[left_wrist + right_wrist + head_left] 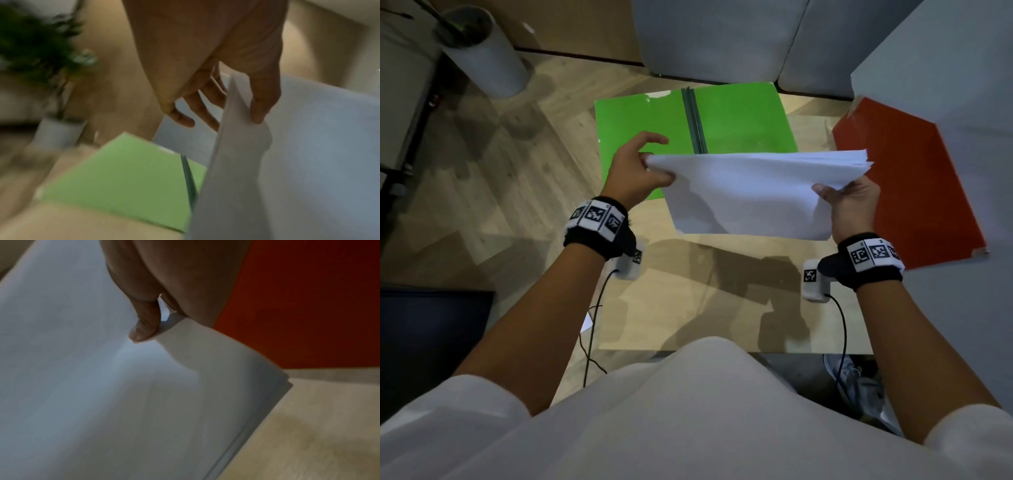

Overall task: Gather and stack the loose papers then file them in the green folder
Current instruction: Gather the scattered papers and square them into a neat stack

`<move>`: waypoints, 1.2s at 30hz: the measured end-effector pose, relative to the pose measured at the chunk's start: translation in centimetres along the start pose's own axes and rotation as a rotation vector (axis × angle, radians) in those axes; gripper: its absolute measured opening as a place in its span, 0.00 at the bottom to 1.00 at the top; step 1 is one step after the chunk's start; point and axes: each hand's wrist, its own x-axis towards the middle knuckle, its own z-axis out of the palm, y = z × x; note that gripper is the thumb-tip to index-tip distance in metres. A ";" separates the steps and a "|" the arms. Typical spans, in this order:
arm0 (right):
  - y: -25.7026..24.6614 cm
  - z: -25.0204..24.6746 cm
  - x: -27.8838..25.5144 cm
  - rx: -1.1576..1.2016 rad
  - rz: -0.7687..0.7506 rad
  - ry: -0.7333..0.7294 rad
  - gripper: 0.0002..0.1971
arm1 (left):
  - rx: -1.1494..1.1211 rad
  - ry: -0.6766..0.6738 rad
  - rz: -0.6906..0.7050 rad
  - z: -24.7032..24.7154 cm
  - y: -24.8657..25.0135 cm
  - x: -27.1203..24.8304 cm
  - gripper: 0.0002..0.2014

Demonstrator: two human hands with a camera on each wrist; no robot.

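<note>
Thick stack of white paper sheets [750, 195] held in the air above the light wooden worktop [722, 291], just short of the open green plastic folder [654, 126] at the far edge. Left hand [633, 171] pinching one end, right hand [849, 205] clamped on the other. Far edges fanned already; likely to slide apart and spill if either pinch loosens, or to land skewed across the folder's spine.

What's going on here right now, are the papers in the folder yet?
Not yet. A person holds the stack of white papers in the air with both hands: the left hand pinches its left edge, the right hand grips its right edge. The green folder lies open on the table just behind and under the stack. A red folder sits to the right, untouched.
</note>
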 end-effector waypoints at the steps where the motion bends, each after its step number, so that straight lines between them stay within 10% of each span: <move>1: 0.2 -0.1 0.0 0.032 0.010 0.010 0.15 | -0.173 0.005 -0.006 0.1 -0.6 -0.2 0.28; 8: -0.2 0.8 0.0 0.168 0.004 -0.019 0.17 | -0.372 0.159 -0.039 2.5 -1.7 -0.7 0.12; 22: 3.5 2.1 -2.1 0.022 0.107 -0.071 0.18 | -0.278 0.282 -0.206 5.0 -6.2 -2.6 0.17; 28: 3.4 1.9 -1.7 0.007 0.028 -0.101 0.22 | -0.239 0.039 -0.047 3.8 -6.6 -2.3 0.23; 36: 2.8 1.5 -1.9 0.009 0.022 -0.078 0.14 | -0.261 0.077 -0.056 3.1 -5.9 -2.1 0.22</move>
